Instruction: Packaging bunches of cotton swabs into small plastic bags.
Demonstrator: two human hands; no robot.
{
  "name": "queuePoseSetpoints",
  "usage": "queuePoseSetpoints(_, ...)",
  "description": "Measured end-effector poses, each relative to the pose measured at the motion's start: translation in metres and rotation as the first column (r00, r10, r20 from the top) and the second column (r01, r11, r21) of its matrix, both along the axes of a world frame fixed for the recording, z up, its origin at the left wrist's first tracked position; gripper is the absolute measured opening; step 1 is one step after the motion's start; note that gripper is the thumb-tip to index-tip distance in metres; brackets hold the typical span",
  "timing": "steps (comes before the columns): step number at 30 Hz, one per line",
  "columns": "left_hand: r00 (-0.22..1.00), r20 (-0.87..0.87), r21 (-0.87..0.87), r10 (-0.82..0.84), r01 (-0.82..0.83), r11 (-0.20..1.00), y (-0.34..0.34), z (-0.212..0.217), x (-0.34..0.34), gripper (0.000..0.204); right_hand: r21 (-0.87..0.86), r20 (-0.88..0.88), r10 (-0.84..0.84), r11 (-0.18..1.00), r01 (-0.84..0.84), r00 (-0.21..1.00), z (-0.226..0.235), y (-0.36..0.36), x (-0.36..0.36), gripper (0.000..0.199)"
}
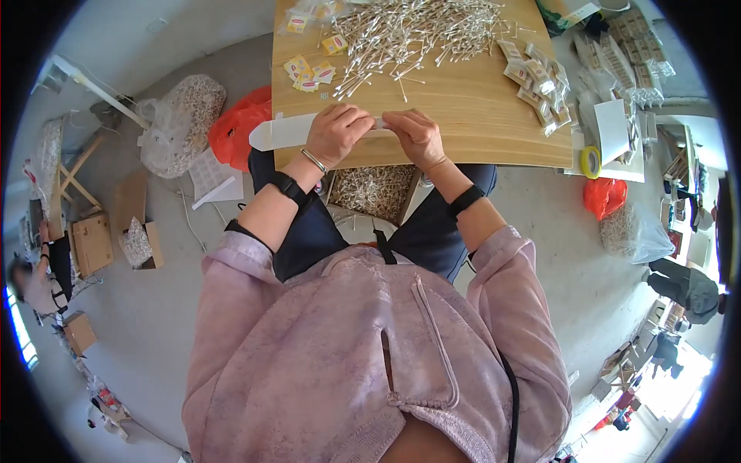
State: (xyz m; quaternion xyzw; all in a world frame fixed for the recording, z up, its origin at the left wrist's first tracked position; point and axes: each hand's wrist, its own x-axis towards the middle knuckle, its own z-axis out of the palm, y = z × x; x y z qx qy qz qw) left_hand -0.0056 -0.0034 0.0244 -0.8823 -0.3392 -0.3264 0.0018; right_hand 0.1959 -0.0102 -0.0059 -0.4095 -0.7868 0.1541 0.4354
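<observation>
Head view, as I watch from afar: the left hand and right hand nearly meet over the near side of a wooden table, fingers curled inward; a whitish sliver shows between them, though I cannot tell whether either is clamped on it; a round-ended white strip reaches leftward from beside the left hand; beyond lie heaped cotton swabs, yellow-and-white cards and small packets.

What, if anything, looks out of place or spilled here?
The cotton swabs lie in a tangled heap at the far side of the table, a few straying nearer; their mixed directions look untidy, though not clearly a spill. No damage is evident.
</observation>
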Motion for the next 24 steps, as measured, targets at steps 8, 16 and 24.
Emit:
queuePoseSetpoints(8,0.983,-0.123,0.037,0.134,-0.13,0.991,-0.006,-0.002,0.002,0.013,0.029,0.03,-0.004,1.0,0.003,1.0,-0.003,0.007,-0.004,0.019)
queuePoseSetpoints(16,0.993,-0.036,0.065,0.109,-0.106,0.992,-0.008,-0.01,0.003,0.016,0.228,0.248,-0.033,0.973,-0.025,0.968,-0.002,0.008,0.0,0.036)
queuePoseSetpoints(24,0.985,0.019,0.116,0.171,-0.172,0.978,-0.013,-0.016,0.004,0.021,0.323,0.359,-0.045,0.943,-0.079,0.932,-0.002,0.01,0.003,0.038)
